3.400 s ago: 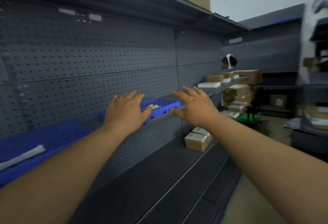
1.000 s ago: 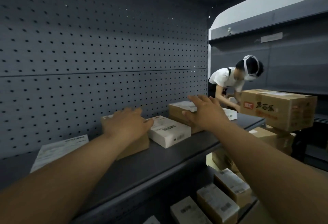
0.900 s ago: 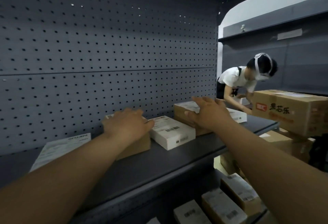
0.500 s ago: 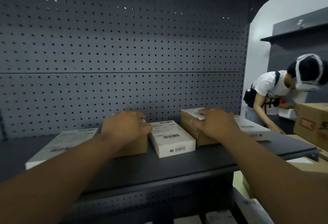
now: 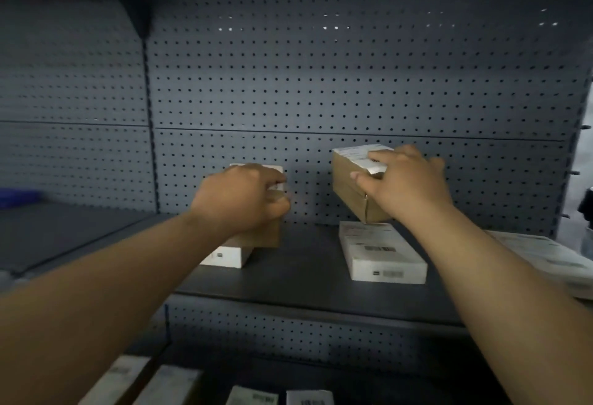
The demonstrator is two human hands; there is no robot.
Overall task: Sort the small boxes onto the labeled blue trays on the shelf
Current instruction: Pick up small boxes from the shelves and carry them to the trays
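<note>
Brown boxes (image 5: 348, 194) in both hands (image 5: 407, 186)

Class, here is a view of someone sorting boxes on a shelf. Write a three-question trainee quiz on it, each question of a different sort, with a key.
1. True or false: the right hand grips a white box.
2. What colour is the tray at the far left edge? A red, B blue, C green.
3. Fill in: the left hand grips a box whose cardboard is ___.

Key: 1 false, it holds a brown box with a white label on top; 2 B; 3 brown.
</note>
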